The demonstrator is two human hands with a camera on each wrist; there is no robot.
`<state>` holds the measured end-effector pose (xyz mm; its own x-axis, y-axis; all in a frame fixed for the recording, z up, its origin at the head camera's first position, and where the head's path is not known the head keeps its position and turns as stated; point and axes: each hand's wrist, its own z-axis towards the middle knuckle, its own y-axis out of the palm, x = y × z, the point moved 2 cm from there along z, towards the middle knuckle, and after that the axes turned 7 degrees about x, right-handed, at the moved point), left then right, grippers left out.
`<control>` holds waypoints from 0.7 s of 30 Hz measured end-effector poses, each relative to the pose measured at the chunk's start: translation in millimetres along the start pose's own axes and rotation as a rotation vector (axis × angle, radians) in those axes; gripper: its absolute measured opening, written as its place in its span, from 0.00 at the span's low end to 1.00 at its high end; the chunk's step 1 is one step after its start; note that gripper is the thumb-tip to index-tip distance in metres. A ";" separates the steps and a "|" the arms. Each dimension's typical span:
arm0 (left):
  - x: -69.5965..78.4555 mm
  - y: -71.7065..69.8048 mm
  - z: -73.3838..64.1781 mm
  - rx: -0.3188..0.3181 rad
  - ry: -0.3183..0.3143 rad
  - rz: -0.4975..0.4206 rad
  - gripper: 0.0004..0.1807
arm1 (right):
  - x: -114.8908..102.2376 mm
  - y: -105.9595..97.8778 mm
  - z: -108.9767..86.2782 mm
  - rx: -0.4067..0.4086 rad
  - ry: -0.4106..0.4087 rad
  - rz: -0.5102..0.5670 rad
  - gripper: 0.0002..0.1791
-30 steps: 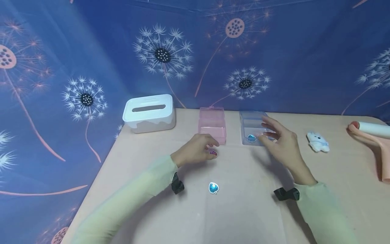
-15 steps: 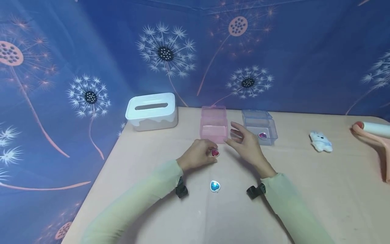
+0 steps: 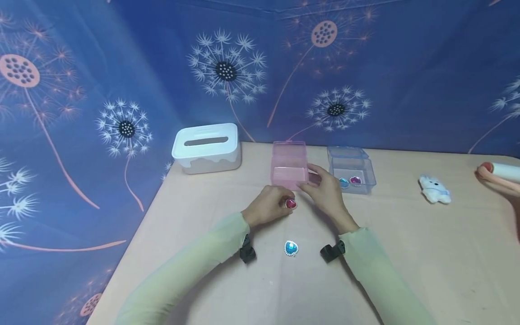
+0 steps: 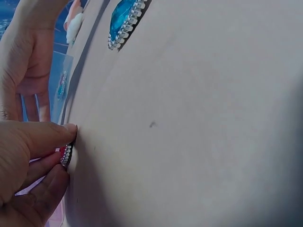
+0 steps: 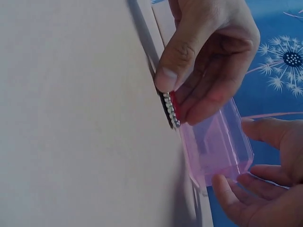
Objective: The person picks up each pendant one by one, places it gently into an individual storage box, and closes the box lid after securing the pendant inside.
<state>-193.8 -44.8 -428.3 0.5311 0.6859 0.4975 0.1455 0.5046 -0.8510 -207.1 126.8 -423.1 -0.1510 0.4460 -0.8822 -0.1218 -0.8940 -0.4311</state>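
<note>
My left hand [image 3: 266,205] pinches a red heart-shaped gem [image 3: 291,204] with a beaded silver rim, just above the tabletop. The gem [image 5: 171,109] shows edge-on between thumb and fingers in the right wrist view. Beyond it stands an open pink transparent box [image 3: 289,174], with nothing seen inside. At its right front corner is my right hand [image 3: 326,192], thumb and fingers spread around the corner; firm contact cannot be made out. A blue heart gem [image 3: 290,248] with a similar rim lies on the table nearer to me.
An open blue transparent box [image 3: 367,169] holds a blue gem [image 3: 343,183] and a purple-pink gem [image 3: 355,180]. A white tissue box [image 3: 207,151] stands at the back left. To the right lie a white plush toy [image 3: 434,189] and a white roll [image 3: 505,171] with peach cloth.
My right hand has moved left from the blue box to the pink box's right side. My left hand has lifted the red gem slightly and turned it into view.
</note>
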 end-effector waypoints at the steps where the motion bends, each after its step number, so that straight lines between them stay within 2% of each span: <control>1: 0.0 0.4 0.1 0.002 0.000 -0.004 0.13 | 0.9 -0.5 0.5 0.002 0.000 -0.006 0.33; 12: -5.1 3.5 0.0 0.030 -0.016 -0.071 0.11 | 3.7 -2.9 4.4 0.007 -0.024 -0.067 0.29; 18: -5.5 2.7 0.1 0.008 -0.029 -0.088 0.12 | 3.3 -3.0 3.6 0.005 -0.017 -0.080 0.30; 21: -3.9 -1.9 0.8 -0.010 -0.012 -0.103 0.13 | 3.1 -3.7 3.7 0.004 -0.021 -0.087 0.30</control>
<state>-196.7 -48.1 -428.4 0.5031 0.6364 0.5847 0.2078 0.5676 -0.7967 -210.7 131.6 -423.5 -0.1603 0.5231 -0.8370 -0.1396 -0.8515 -0.5054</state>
